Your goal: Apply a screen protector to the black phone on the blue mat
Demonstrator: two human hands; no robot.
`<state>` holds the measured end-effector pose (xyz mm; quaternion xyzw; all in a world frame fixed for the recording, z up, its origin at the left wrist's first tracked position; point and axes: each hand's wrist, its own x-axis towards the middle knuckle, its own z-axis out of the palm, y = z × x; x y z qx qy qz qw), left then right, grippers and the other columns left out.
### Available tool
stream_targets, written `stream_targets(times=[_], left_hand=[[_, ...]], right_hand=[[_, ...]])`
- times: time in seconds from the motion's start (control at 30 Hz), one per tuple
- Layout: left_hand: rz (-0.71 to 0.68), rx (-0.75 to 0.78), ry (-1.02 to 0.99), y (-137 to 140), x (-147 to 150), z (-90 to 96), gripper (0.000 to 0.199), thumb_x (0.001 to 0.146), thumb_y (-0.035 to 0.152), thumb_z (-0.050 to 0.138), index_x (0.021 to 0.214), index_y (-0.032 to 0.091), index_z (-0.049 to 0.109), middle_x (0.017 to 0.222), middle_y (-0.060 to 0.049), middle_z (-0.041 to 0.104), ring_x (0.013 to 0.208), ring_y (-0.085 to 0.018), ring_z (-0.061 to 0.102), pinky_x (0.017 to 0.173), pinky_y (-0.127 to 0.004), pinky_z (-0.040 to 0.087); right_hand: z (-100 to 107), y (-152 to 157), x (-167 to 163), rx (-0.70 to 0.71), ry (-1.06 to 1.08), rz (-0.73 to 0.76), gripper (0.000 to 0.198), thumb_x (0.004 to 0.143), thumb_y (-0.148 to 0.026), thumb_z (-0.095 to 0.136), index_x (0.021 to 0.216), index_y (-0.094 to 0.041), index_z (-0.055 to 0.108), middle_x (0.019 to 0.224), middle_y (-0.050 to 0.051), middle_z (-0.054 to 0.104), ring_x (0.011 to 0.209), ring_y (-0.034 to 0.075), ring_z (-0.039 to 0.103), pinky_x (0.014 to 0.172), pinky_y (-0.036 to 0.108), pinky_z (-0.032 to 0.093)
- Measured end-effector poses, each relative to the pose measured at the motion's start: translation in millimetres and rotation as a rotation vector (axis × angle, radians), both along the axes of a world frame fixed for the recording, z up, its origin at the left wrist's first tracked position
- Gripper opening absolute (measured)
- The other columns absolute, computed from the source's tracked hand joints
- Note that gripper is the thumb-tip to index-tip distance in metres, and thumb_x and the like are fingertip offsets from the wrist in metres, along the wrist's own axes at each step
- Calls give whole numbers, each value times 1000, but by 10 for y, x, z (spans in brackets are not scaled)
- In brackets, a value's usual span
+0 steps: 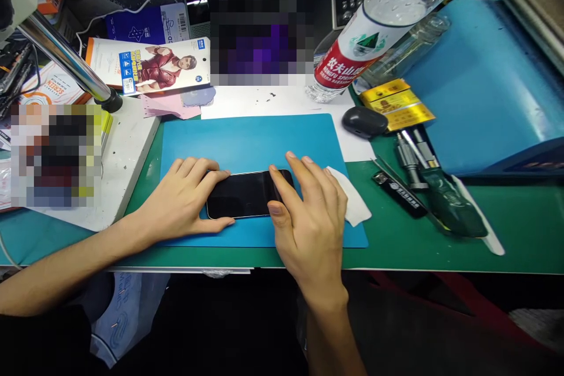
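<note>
A black smartphone (240,195) lies flat, screen up, on a blue mat (247,135). My left hand (187,197) holds its left end, the thumb along the near edge and the index finger at the far edge. Over the phone's right end is my right hand (311,217), with fingers spread; the index fingertip and thumb are at the glass, though firm contact is hard to make out. A crumpled white tissue (352,200) sits just right of that hand, partly hidden by it.
A large water bottle (352,47), a black mouse (365,122) and a yellow packet (396,104) stand behind on the right. Several hand tools lie near a dark green handle (453,202). Left are a lamp pole (73,41), a white board (127,153) and a boxed package (163,67).
</note>
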<state>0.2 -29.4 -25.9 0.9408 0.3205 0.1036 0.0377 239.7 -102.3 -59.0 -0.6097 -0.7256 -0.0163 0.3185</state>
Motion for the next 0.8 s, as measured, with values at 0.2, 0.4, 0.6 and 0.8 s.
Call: stream_targets(times=[0.2, 0.4, 0.6, 0.8], left_hand=[[12, -25, 0, 2, 2, 0, 72, 101, 70, 58, 141, 11, 58, 128, -20, 66, 110, -36, 61, 90, -48, 46], [16, -41, -8, 3, -1, 2, 72, 99, 68, 63, 140, 9, 60, 128, -20, 66, 109, -37, 60, 90, -49, 46], [15, -13, 3, 2, 4, -8, 72, 99, 69, 62, 139, 9, 59, 128, -20, 66, 109, -36, 60, 90, -48, 46], [16, -19, -5, -2, 7, -10, 71, 100, 69, 60, 139, 10, 58, 127, -20, 66, 108, -35, 60, 89, -48, 46]], right_hand=[[-12, 9, -9, 28, -24, -9, 43, 112, -42, 47, 140, -20, 71, 156, 15, 64, 150, 34, 55, 128, 63, 39], [29, -16, 24, 103, -32, 4, 45, 113, -43, 43, 125, -18, 79, 144, 14, 73, 145, 33, 60, 127, 64, 41], [60, -182, 138, 66, -47, 55, 46, 114, -46, 41, 128, -21, 77, 145, 13, 72, 147, 33, 58, 126, 66, 41], [33, -386, 228, 48, -68, 95, 53, 113, -53, 36, 134, -22, 74, 148, 15, 69, 147, 35, 58, 125, 66, 40]])
